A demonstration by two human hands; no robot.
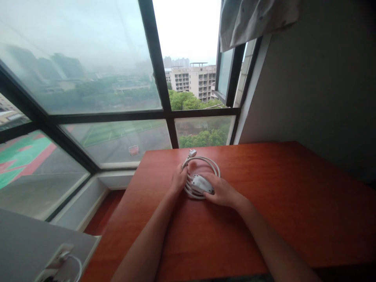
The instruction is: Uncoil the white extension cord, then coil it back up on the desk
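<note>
A white extension cord lies on the reddish-brown wooden table, its cable (217, 166) coiled in several loops. Its plug (192, 153) sticks out at the far side of the coil. Inside the loops rests the white socket block (201, 183), with small dark screw holes on the face turned up. My left hand (179, 178) is closed round the left side of the coil, just below the plug. With thumb and fingers on either side, my right hand (220, 190) grips the right end of the socket block. The block's underside is hidden.
The table (273, 188) reaches up to a dark-framed window (167, 114), one pane of which stands open. A grey curtain (255, 23) hangs at the upper right. At the lower left, a low wall carries a socket with a white plugged-in cable (76, 261).
</note>
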